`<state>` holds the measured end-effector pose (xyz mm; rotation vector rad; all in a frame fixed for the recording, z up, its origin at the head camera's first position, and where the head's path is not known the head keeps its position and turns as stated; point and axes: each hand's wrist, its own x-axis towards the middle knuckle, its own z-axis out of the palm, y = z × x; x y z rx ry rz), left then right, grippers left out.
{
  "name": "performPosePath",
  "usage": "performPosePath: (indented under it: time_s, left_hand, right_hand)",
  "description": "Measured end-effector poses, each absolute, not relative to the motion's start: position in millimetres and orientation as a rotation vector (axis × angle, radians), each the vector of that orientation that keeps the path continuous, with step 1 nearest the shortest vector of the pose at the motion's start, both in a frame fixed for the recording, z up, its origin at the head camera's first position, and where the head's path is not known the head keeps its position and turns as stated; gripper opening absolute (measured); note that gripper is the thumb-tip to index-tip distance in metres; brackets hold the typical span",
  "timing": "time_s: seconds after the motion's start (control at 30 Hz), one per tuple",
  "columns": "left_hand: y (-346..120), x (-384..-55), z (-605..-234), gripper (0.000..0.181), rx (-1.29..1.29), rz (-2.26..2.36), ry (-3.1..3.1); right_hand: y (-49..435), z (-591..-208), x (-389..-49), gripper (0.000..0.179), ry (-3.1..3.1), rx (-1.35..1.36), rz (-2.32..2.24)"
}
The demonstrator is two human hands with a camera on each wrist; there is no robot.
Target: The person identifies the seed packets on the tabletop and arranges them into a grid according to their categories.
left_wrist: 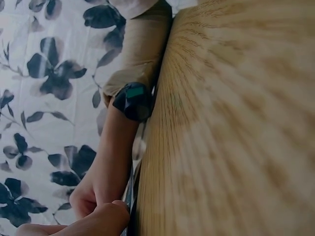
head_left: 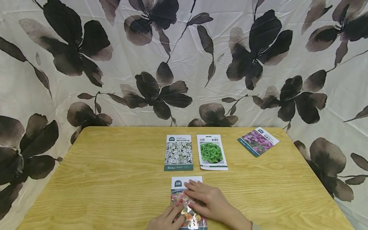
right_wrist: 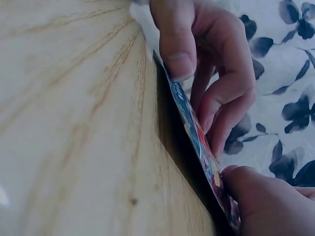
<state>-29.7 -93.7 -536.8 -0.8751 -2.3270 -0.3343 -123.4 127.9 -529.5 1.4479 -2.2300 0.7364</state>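
A seed packet with a colourful mixed-flower picture (head_left: 193, 219) lies flat on the table near its front edge. My right hand (head_left: 214, 203) rests over its upper and middle part, fingers extended across the picture. Lower down, my left hand (head_left: 167, 218) touches the packet's left side with its fingertips. In the right wrist view the packet (right_wrist: 197, 137) is seen nearly edge-on, with the left hand (right_wrist: 216, 59) at its far end and the right thumb (right_wrist: 241, 182) against its face. Fingers partly cover the packet's print.
Behind the hands are a white-flower seed packet (head_left: 178, 153) and a green-leaf seed packet (head_left: 211, 152), side by side. A purple-flower seed packet (head_left: 258, 141) lies tilted at the back right of the wooden table (head_left: 100, 179). A floral cloth (head_left: 201, 64) hangs behind.
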Motion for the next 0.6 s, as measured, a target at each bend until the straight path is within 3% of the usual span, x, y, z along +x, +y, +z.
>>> performPosePath:
  time_s: [0.27,0.6]
  left_hand:
    - [-101.0,-30.2,-538.3,0.049,-0.893,-0.330,-2.333]
    - [-104.9,-29.3,-544.4,0.061,-0.832,-0.264,-2.327]
  right_hand:
    - [127.4,-529.8,-123.2,0.050,-2.308,1.433,0.657]
    - [122.7,-529.6,-123.0,0.052,-2.380,1.468,0.643]
